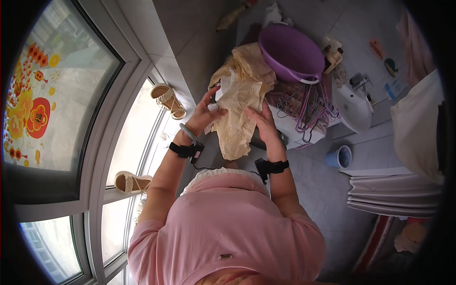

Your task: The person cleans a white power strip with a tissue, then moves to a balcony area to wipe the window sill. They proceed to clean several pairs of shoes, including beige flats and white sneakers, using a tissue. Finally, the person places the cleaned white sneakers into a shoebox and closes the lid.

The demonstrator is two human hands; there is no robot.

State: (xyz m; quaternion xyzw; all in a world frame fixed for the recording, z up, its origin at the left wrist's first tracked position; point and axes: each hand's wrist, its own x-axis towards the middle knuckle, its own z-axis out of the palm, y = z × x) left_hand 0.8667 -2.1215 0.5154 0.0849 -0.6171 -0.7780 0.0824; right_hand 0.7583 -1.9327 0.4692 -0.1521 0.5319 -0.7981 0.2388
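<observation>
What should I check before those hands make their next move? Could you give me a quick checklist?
1. Both hands at the cloth: ok; left hand and right hand are at opposite sides of the cream cloth.
2. Firm grip: cannot tell; the cloth's underside is hidden.
3. Cloth smooth: not ok; it is creased.
4. Purple basin out of the hands' way: ok; it sits beyond them.
5. Hangers untangled: not ok; they lie jumbled right of the right hand.
6. Wrist straps on: ok; one on each arm.
</observation>
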